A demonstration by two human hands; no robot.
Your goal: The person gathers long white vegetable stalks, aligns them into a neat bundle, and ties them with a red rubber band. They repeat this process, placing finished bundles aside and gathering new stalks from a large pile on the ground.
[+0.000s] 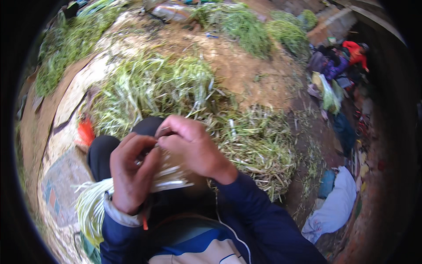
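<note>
My left hand (pixel 135 171) is raised in front of my lap, its fingers bent and its thumb towards the other hand. Beneath it runs a bundle of pale green plant stalks (pixel 93 211), curving down past my left cuff, with whitish ends (pixel 173 180) showing to the right of the palm. My right hand (pixel 189 142) meets the left fingertips, thumb and forefinger pinched on what looks like a thin strand. Blur and the fingers hide most of that strand. Just beyond my knees lies a heap of loose green and straw-coloured stalks (pixel 158 85).
More stalks spread to the right (pixel 257 148). Further green heaps (pixel 244 31) lie on the earth beyond. A flat slab (pixel 66 188) and an orange plastic piece (pixel 86 131) are on my left. At right are a white cloth sack (pixel 333 206) and a person in red (pixel 355 52).
</note>
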